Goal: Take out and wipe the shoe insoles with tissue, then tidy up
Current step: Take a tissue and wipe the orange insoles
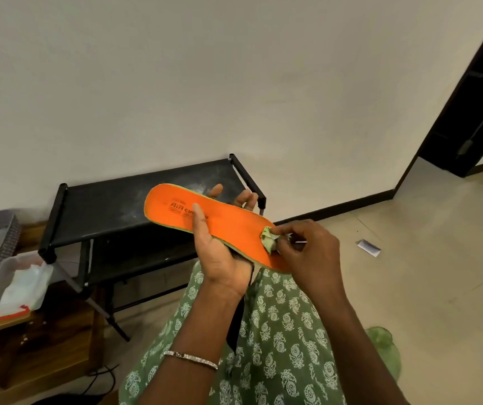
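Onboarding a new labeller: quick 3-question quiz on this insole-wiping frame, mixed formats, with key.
1. True or false: the left hand grips the orange insole from below, thumb on top.
2. The right hand presses the crumpled tissue on the insole: A) at the printed end B) at the end nearer the person C) on the underside.
3. Fill in: behind the insole stands a black ____ against the wall.

Key: 1 true; 2 B; 3 shoe rack.
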A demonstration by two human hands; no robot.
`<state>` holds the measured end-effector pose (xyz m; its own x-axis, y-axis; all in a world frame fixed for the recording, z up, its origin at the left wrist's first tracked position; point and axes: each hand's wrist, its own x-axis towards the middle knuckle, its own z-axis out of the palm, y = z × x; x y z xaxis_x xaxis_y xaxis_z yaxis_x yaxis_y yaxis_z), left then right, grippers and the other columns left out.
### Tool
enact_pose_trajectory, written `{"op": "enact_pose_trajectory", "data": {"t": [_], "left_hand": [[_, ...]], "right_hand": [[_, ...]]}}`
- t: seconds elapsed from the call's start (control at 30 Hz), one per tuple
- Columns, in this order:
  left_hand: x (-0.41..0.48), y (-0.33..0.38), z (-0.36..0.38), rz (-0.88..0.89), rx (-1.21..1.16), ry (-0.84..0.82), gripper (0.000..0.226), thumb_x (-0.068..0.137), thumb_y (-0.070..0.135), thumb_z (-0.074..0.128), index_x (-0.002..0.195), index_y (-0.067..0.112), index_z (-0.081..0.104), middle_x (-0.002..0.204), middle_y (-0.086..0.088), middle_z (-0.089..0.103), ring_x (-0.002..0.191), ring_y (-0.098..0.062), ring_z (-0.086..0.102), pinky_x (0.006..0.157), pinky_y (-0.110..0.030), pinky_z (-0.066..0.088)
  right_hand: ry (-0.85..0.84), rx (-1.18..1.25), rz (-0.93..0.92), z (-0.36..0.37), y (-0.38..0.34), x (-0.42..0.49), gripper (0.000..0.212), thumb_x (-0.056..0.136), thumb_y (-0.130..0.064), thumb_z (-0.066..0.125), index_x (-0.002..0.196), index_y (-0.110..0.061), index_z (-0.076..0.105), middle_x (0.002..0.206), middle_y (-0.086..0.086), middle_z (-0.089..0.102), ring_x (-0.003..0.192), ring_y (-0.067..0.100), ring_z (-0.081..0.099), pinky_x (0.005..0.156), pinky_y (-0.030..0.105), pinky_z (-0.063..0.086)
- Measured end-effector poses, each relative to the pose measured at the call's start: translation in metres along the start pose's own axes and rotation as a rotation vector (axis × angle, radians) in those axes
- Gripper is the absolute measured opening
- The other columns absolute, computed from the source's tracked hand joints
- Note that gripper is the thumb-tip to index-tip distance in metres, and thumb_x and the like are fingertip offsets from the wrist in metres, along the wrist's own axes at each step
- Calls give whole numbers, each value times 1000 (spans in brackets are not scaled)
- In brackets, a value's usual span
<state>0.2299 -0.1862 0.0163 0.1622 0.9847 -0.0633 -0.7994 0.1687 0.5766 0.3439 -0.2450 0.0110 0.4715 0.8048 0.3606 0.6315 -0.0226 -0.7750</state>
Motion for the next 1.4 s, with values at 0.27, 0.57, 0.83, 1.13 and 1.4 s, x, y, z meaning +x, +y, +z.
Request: {"op": "enact_pose_trajectory", "data": {"t": [0.27,0.57,0.83,1.13,1.4], "left_hand": [[40,-47,17,-132,84,-9,50,102,55,33,132,20,54,120,-24,59,130,-39,54,108,-48,44],[108,-114,35,-241,169,56,53,102,55,32,135,22,58,126,-18,64,120,-34,63,106,-52,45],[174,-223,53,-416,478,70,41,103,55,36,122,38,68,119,-2,63,108,-19,60,94,-44,52],[230,-366,25,-413,1174,53,17,93,26,62,78,18,59,75,2,61,71,-17,60,62,-28,47],[243,-474,-54,-502,1592,-12,20,90,34,63,83,16,66,90,-10,71,91,-37,64,80,-36,51]], "right_hand": [[36,406,127,20,-11,27,21,85,-3,68,92,-19,79,86,-10,76,79,1,71,69,15,55],[155,27,193,14,96,76,24,78,-2,71,92,-21,78,85,-11,71,74,2,66,71,24,57],[273,22,558,-20,219,93,23,80,-1,71,86,-21,79,74,-12,73,68,-3,68,68,14,52],[456,116,876,-63,309,65,20,85,-5,70,87,-24,79,79,-10,75,72,0,68,65,17,47],[489,398,1078,-49,392,57,13,86,-4,70,93,-12,79,91,2,76,83,18,70,79,33,53]]}}
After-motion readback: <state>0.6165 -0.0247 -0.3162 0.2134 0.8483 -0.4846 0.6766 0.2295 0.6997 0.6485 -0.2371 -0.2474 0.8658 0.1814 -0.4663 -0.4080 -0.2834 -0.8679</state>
